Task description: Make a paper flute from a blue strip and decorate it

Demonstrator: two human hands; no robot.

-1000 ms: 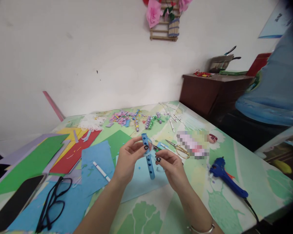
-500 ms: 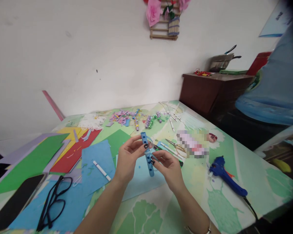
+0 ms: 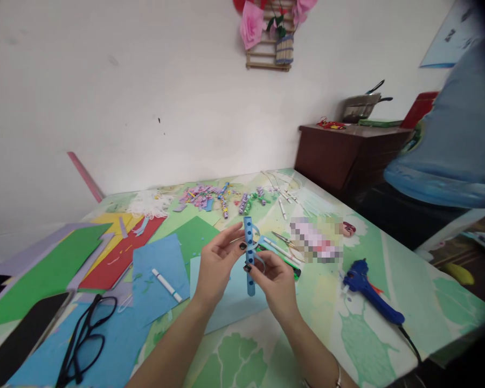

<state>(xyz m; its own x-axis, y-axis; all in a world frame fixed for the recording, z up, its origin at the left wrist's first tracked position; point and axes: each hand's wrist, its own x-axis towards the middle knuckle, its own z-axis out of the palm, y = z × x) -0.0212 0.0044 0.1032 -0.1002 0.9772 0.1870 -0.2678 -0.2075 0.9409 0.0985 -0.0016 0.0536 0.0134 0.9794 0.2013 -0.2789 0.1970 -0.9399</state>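
Observation:
Upright between my hands is a slim blue tube (image 3: 248, 229) with dark dots and pale curled strips standing out on its right side. My left hand (image 3: 219, 263) is closed on its upper half, thumb against the dotted face. Lower down, my right hand (image 3: 275, 281) pinches the tube near the lower strip, thumb in front. Under it lies a light blue sheet (image 3: 226, 310). Just behind my right hand are gold-handled scissors (image 3: 288, 241) and a white marker (image 3: 278, 248). Another white marker (image 3: 166, 285) rests on a blue sheet (image 3: 145, 256) to the left.
A blue glue gun (image 3: 369, 293) with a cord lies on the right. Black glasses (image 3: 84, 345), a phone (image 3: 24, 339) and coloured sheets (image 3: 60, 269) cover the left. At the back are paper scraps (image 3: 200, 195) and dotted tubes (image 3: 243, 205). A water bottle (image 3: 444, 161) stands far right.
The tube has turned more upright and shifted slightly right, showing more of its dots and strips. Both hands keep hold of it. The view has shifted a little.

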